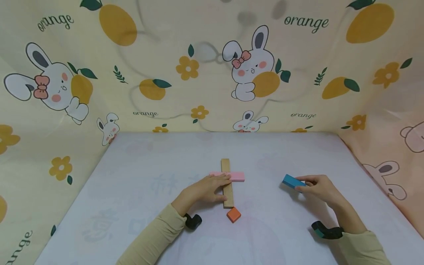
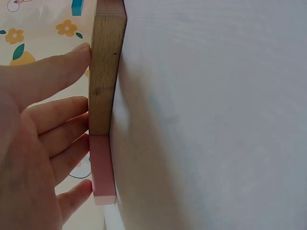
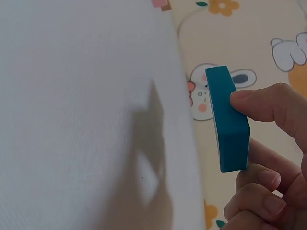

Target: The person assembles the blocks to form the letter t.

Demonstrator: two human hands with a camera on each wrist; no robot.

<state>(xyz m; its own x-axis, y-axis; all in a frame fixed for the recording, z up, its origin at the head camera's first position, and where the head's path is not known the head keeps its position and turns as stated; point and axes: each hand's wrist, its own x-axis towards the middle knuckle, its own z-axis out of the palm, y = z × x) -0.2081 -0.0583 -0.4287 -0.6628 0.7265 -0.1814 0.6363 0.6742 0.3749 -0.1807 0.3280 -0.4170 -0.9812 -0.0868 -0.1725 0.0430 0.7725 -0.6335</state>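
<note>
In the head view, a pink block (image 1: 237, 177) lies across the line of a plain wooden strip (image 1: 228, 197), which shows on both sides of it. My left hand (image 1: 203, 189) rests on these from the left, fingers fairly straight. Its fingertips touch the pink block (image 2: 100, 165) and the wood (image 2: 103, 76) in the left wrist view, with the thumb farther along the wood. Just below the strip's near end sits a small orange block (image 1: 233, 215). Off to the right, my right hand (image 1: 321, 187) pinches a blue block (image 3: 228, 120) between thumb and fingers, raised over its shadow.
The white tabletop (image 1: 132, 191) runs back to a cloth (image 1: 205, 33) printed with rabbits and oranges, which also borders both sides. Black wrist cameras (image 1: 326, 231) sit below the hands, close over the table.
</note>
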